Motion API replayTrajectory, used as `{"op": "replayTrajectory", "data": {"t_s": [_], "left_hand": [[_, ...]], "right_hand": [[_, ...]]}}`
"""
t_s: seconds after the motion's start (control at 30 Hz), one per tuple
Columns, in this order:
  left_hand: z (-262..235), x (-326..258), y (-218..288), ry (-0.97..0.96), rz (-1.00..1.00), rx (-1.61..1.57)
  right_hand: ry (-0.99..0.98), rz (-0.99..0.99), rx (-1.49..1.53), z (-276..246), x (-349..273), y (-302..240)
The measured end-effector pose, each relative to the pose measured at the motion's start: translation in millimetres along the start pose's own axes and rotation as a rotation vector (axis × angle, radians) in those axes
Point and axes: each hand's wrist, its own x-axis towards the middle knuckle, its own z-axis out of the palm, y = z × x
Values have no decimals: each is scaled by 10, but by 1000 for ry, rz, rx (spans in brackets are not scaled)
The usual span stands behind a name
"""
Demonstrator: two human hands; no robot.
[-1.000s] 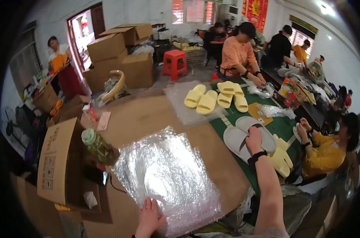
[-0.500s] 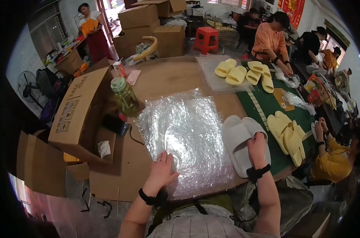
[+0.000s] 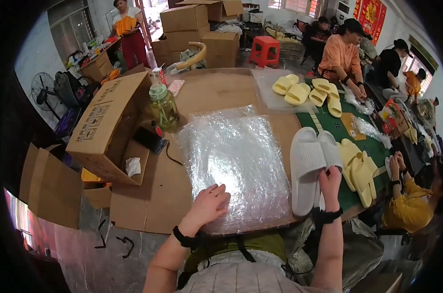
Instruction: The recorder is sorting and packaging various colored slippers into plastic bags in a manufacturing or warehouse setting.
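A pair of light grey slide slippers lies at the table's right front. One slipper [image 3: 308, 166] points away from me, and the other slipper [image 3: 330, 148] lies partly behind it on the right. My right hand [image 3: 331, 184] is closed on the right-hand slipper's side, its fingertips partly hidden. To the left, a stack of clear, shiny plastic bags [image 3: 241, 156] lies flat. My left hand [image 3: 211, 201] rests on its near left part, fingers out and slightly bent, holding nothing.
Yellow slippers [image 3: 360, 171] lie on a green mat right of the grey pair, and more yellow slippers [image 3: 297, 93] lie farther back. At left stand a cardboard box [image 3: 107, 127] and a green-lidded bottle [image 3: 163, 105]. Several co-workers sit or stand around, one in orange [image 3: 342, 56].
The view has swung a little, shifting the scene. My right hand and the right-hand slipper have shifted relative to the left one. My left hand's fingers have slid right and bent slightly.
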Motion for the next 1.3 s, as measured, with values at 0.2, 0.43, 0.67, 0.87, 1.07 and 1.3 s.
{"op": "replayTrajectory", "data": {"t_s": [0.2, 0.43, 0.67, 0.87, 1.07, 1.3], "left_hand": [[125, 150, 76, 83, -21, -8], [147, 322, 151, 21, -68, -172], [257, 294, 145, 58, 10, -55], [218, 465, 277, 303, -92, -221], [43, 567, 560, 302, -165, -319], [38, 548, 645, 337, -88, -300]], "right_hand": [[-132, 73, 450, -85, -678, -539], [-533, -202, 298, -229, -1199, -857], [-766, -258, 268, -319, -1385, -676], [-852, -313, 327, -336, -1355, -731], [-770, -123, 48, -295, -1274, -804], [-829, -154, 96, -109, -1332, -706]]}}
